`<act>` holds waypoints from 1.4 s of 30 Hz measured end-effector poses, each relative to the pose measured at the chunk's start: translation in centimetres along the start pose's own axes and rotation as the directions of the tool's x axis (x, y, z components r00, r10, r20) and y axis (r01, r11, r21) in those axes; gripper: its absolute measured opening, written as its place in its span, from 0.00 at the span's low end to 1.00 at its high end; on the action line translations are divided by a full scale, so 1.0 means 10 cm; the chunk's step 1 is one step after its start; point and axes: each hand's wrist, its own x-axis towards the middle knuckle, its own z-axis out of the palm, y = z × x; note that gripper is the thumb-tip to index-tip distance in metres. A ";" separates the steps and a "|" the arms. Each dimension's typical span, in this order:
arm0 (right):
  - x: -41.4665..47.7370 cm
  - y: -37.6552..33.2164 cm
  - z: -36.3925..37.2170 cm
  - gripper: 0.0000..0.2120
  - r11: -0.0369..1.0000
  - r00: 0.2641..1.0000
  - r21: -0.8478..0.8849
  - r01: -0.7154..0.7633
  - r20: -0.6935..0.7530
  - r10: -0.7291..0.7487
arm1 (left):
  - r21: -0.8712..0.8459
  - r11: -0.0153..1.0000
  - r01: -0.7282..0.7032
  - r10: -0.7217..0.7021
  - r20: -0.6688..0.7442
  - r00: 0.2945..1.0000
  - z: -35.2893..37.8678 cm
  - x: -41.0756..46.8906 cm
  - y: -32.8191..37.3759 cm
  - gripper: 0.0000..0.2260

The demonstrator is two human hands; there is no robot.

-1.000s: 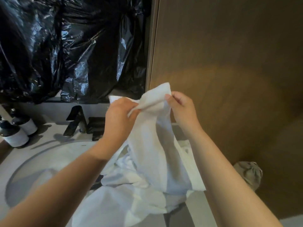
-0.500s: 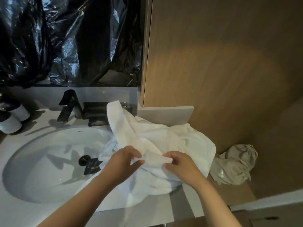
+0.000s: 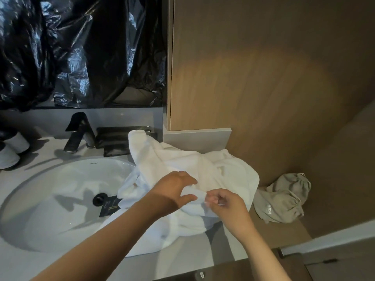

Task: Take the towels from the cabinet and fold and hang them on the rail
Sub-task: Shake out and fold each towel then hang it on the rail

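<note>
A heap of white towels (image 3: pixel 182 163) lies crumpled on the grey counter (image 3: pixel 60 264), spilling over the right rim of the sink. My left hand (image 3: pixel 174 191) holds a fold of the top towel between thumb and fingers. Just right of it, my right hand (image 3: pixel 225 203) pinches the same fold near its edge, fingers curled. Both hands are low over the heap's front part. No rail or cabinet interior is in sight.
A white oval sink (image 3: pixel 60 199) with a black drain and a dark card fills the left. A black faucet (image 3: pixel 79 132) and two white-and-black bottles (image 3: pixel 12 147) stand behind. Black plastic sheeting (image 3: pixel 81 47) covers the mirror. A wooden wall panel (image 3: pixel 263 78) rises on the right, with a grey drawstring bag (image 3: pixel 282 197) on a ledge.
One second ago both hands held a towel edge raised in front of the wall. They have since dropped it to the heap on the counter and now grip a fold there.
</note>
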 end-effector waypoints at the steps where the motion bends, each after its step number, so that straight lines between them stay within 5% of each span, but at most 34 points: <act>1: -0.01 0.02 -0.02 0.07 1.000 1.000 0.006 0.000 -0.010 0.000 | 0.037 0.999 -0.007 0.005 0.043 0.999 0.02 0.02 0.02 0.21; 7: -0.07 0.09 -0.09 0.08 1.000 0.999 0.027 0.015 -0.046 -0.014 | 0.129 0.992 -0.012 0.000 0.088 0.996 0.00 0.00 0.07 0.14; 16: 0.03 -0.34 0.02 0.08 0.966 0.959 0.013 0.259 -0.124 -0.255 | -0.168 0.985 -0.046 -0.001 -0.267 0.964 -0.64 -0.22 0.04 0.08; 20: 0.16 -0.76 0.10 0.14 0.881 0.878 -0.068 0.469 -0.078 -0.473 | -0.164 0.979 -0.125 0.052 -0.392 0.919 -0.90 -0.23 0.06 0.07; 24: 0.32 -1.08 0.07 0.06 0.803 0.803 -0.074 0.592 -0.038 -0.595 | -0.089 0.978 -0.187 0.115 -0.514 0.850 -1.19 -0.20 0.09 0.08; 33: 0.44 -0.98 0.11 0.07 0.871 0.869 -0.062 0.488 -0.063 -0.491 | -0.106 0.968 -0.230 0.107 -0.651 0.752 -1.66 -0.11 0.16 0.08; 38: 0.53 -0.82 0.07 0.19 0.914 0.883 0.038 0.403 -0.280 -0.377 | -0.095 0.979 -0.182 0.068 -0.686 0.725 -1.82 0.01 0.16 0.09; 42: 0.63 -1.04 -0.14 0.14 0.881 0.812 0.055 0.470 -0.418 -0.407 | -0.096 0.982 -0.164 0.043 -0.726 0.687 -1.95 0.09 0.12 0.09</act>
